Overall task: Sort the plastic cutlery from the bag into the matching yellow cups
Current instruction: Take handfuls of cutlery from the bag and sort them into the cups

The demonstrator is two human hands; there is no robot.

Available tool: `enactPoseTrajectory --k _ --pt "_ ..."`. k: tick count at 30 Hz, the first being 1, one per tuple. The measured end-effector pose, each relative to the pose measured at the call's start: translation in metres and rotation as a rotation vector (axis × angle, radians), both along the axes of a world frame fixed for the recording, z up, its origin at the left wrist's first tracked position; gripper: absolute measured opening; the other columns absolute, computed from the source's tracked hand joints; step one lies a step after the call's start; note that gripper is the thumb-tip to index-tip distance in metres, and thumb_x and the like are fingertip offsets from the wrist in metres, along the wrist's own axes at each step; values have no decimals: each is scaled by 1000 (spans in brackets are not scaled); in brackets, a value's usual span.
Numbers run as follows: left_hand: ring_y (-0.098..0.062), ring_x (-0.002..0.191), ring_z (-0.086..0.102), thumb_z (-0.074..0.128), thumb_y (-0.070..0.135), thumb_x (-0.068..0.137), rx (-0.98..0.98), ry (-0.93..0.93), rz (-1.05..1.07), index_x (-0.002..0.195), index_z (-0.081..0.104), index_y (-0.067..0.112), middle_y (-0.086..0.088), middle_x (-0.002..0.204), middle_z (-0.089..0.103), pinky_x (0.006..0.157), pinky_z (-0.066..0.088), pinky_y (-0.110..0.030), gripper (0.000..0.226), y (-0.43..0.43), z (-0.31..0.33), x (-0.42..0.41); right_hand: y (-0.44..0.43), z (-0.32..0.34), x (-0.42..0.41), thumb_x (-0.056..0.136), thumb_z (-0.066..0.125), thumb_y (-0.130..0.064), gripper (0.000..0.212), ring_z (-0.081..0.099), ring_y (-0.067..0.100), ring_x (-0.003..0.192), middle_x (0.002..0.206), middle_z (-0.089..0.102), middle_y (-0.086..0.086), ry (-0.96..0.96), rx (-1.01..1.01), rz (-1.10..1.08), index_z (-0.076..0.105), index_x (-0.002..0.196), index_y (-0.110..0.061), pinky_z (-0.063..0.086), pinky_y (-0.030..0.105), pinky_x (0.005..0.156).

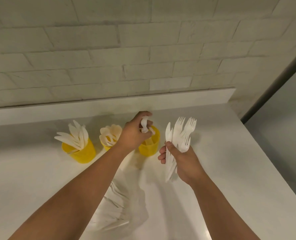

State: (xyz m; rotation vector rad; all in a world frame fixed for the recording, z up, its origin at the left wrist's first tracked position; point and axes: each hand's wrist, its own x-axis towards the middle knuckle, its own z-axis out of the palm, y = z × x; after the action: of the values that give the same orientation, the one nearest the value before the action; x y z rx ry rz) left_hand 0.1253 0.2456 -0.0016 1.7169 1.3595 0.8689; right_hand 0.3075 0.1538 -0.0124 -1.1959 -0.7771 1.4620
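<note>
Three yellow cups stand in a row on the white counter. The left cup (80, 153) holds several white knives, the middle cup (105, 146) holds spoons, and the right cup (149, 148) sits partly behind my left hand. Just above the right cup's mouth, my left hand (135, 134) pinches a white plastic piece (144, 125); I cannot tell which kind of cutlery it is. To the right of that cup, my right hand (180, 161) grips a bundle of white forks and a knife (178, 135), heads pointing up. A clear plastic bag (119, 210) with more white cutlery lies between my forearms.
The white counter (213, 170) ends at a low backsplash ledge under a white brick wall (143, 49). Its right edge drops off beside a grey surface (285, 135).
</note>
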Motion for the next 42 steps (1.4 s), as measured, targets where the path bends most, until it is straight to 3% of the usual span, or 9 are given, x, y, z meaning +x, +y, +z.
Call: enactPoseTrajectory --k 7,13,16,21,25,28,34,38,42 --pt "-9 125 61 68 17 83 161 75 -9 133 62 20 7 133 66 110 47 -31 51 -12 13 5 2 4 -2 102 57 -12 14 69 32 79 89 68 18 253 -51 -2 61 111 -2 59 38 73" --pt "-1 71 64 68 12 94 -90 -195 90 96 66 11 9 82 72 75 55 -23 3 -67 28 22 3 10 -13 104 54 -12 28 71 34 108 120 70 27 333 28 -107 57 131 -5 58 46 93" --pt "-17 80 73 78 25 86 -295 -220 41 99 74 15 6 85 73 84 63 -41 17 -76 16 21 3 16 -23 106 50 -13 32 74 33 103 127 68 25 353 34 -66 52 135 -1 62 41 74" --pt "-14 71 68 74 26 95 -316 -225 -46 96 79 9 -21 88 74 65 54 -24 17 -85 13 8 1 20 -35 107 48 -19 40 73 32 107 128 71 15 322 -12 80 47 147 -14 62 47 72" --pt "-36 79 69 72 30 95 -373 -379 -26 97 81 13 -32 94 71 78 58 -48 19 -91 7 1 1 21 -37 106 47 -24 44 66 32 122 133 68 14 275 -28 168 47 149 -12 56 61 91" --pt "-31 87 68 71 37 91 -391 -479 1 101 79 10 -36 104 68 93 56 -56 30 -96 3 -1 1 22 -39 106 47 -24 44 62 31 129 138 64 19 316 -28 171 49 148 -10 42 68 108" --pt "-45 87 67 69 49 88 -312 -474 68 103 74 8 -39 100 63 90 55 -65 45 -102 -3 0 -2 23 -46 107 44 -19 41 60 32 131 139 62 22 411 12 144 51 145 -4 59 43 91" --pt "-23 70 52 63 40 98 -248 -416 63 100 75 13 -34 90 61 69 48 -39 30 -103 -1 -2 -3 25 -45 108 43 -18 42 58 33 133 141 60 24 410 36 162 49 147 -3 57 43 96" --pt "-35 78 65 62 31 102 -278 -505 59 107 77 18 -28 98 71 73 52 -46 21 -100 2 -2 -2 24 -42 107 42 -10 42 52 38 138 144 55 29 439 78 183 44 149 -1 55 46 98"
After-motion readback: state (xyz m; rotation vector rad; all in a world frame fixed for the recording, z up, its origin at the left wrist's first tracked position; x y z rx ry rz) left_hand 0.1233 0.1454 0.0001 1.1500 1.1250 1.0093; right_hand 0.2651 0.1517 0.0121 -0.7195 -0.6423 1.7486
